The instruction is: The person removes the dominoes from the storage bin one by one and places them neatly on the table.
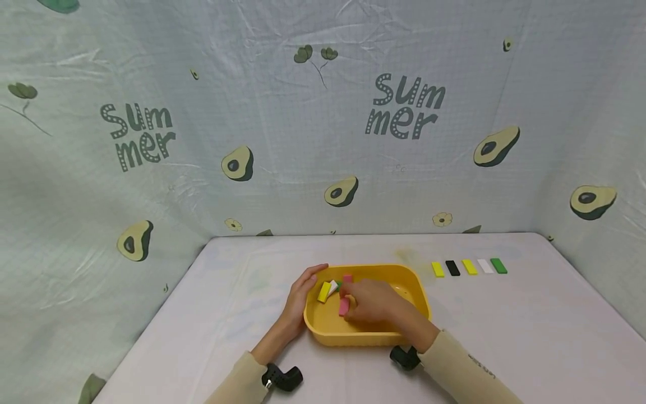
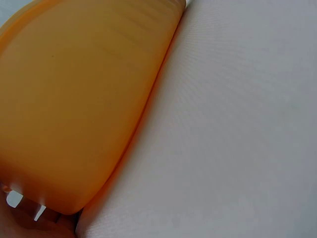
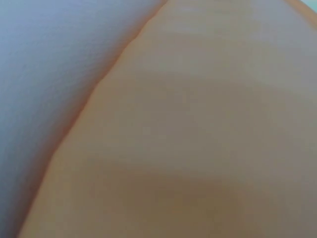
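Observation:
A yellow plastic basin (image 1: 353, 339) stands on the table. Along its left wall lies my left hand (image 1: 295, 303), fingers fairly straight against the outside; in the left wrist view part of that hand (image 2: 34, 223) shows below the basin wall (image 2: 89, 99). My right hand (image 1: 373, 301) reaches into the basin and pinches a pink block (image 1: 344, 306) between thumb and finger. Close to it in the basin are a yellow block (image 1: 324, 292), a white block (image 1: 332, 287), a partly hidden green block (image 1: 338, 286) and another pink block (image 1: 347, 278). The right wrist view holds mostly blurred basin wall (image 3: 173, 124).
Right of the basin, towards the back of the table, a row of blocks runs yellow (image 1: 437, 269), black (image 1: 452, 268), yellow (image 1: 470, 266), white (image 1: 485, 265) and green (image 1: 498, 265). A printed curtain (image 1: 282, 112) hangs behind the white table (image 1: 227, 280).

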